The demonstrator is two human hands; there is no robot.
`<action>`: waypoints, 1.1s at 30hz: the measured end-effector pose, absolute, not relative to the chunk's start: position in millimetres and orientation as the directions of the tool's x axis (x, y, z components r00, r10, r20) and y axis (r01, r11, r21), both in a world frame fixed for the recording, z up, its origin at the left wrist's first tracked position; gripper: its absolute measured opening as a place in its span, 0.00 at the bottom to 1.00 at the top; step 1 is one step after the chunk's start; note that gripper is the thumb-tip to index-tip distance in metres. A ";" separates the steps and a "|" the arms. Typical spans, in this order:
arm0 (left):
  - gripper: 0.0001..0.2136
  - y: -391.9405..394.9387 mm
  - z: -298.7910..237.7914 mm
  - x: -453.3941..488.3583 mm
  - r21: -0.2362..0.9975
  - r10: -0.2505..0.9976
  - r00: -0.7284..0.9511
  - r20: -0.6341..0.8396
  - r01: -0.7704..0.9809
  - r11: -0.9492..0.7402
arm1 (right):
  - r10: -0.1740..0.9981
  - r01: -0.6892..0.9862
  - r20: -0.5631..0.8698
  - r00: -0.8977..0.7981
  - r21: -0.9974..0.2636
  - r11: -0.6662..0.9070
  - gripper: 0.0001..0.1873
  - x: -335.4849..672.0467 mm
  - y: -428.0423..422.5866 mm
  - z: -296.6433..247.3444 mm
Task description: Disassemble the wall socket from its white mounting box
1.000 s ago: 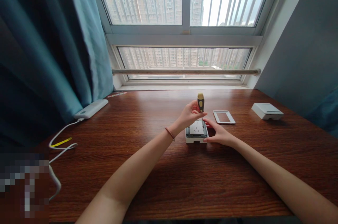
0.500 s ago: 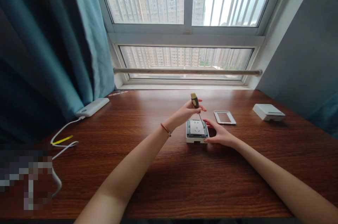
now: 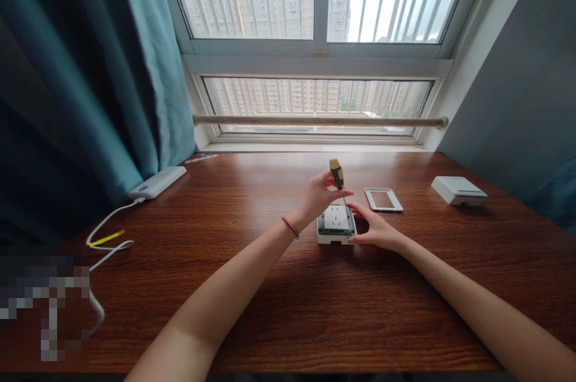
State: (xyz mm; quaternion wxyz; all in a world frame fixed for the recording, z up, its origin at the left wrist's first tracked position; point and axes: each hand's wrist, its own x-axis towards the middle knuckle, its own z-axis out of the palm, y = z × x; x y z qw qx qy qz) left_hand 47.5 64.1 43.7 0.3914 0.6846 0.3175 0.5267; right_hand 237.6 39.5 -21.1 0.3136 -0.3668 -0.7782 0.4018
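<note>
A white wall socket in its mounting box (image 3: 335,225) sits on the brown wooden table (image 3: 288,286) at the middle. My left hand (image 3: 319,195) grips a screwdriver (image 3: 336,174) with a yellow and black handle, held almost upright, its thin shaft reaching down to the socket's right side. My right hand (image 3: 375,227) rests against the box's right edge, fingers spread around that side.
A white socket frame (image 3: 383,199) lies just right of the hands. A white box (image 3: 458,189) stands at the far right. A white power bank (image 3: 157,182) with a white cable (image 3: 105,232) lies at the left by the blue curtain. The window is behind.
The screwdriver tilted to the left and then came back nearly upright over the socket. My right hand stayed on the box's edge.
</note>
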 end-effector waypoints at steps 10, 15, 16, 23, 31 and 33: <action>0.12 49.5 53.4 62.6 0.885 0.831 0.313 0.460 -0.087 -0.457 | 0.839 0.348 0.167 -0.517 -0.855 0.385 0.48 239.6 40.4 -24.0; 0.18 55.9 64.2 50.2 0.936 0.835 0.453 0.312 -0.295 -0.190 | 0.834 0.335 0.166 -0.526 -0.861 0.383 0.48 238.1 37.5 -18.4; 0.19 57.5 65.2 47.5 0.938 0.823 0.478 0.307 -0.300 -0.175 | 0.834 0.338 0.165 -0.526 -0.860 0.383 0.47 237.8 37.2 -17.8; 0.10 61.6 63.1 43.6 0.906 0.795 0.453 0.404 -0.080 -0.415 | 0.833 0.348 0.166 -0.528 -0.852 0.390 0.47 238.5 38.8 -21.0; 0.17 45.8 57.1 54.5 0.760 0.805 0.204 0.557 0.266 -0.593 | 0.838 0.359 0.161 -0.522 -0.849 0.387 0.47 237.9 39.2 -22.6; 0.17 45.1 56.2 56.9 0.772 0.815 0.186 0.549 0.260 -0.580 | 0.846 0.369 0.154 -0.510 -0.849 0.378 0.47 238.5 39.0 -23.1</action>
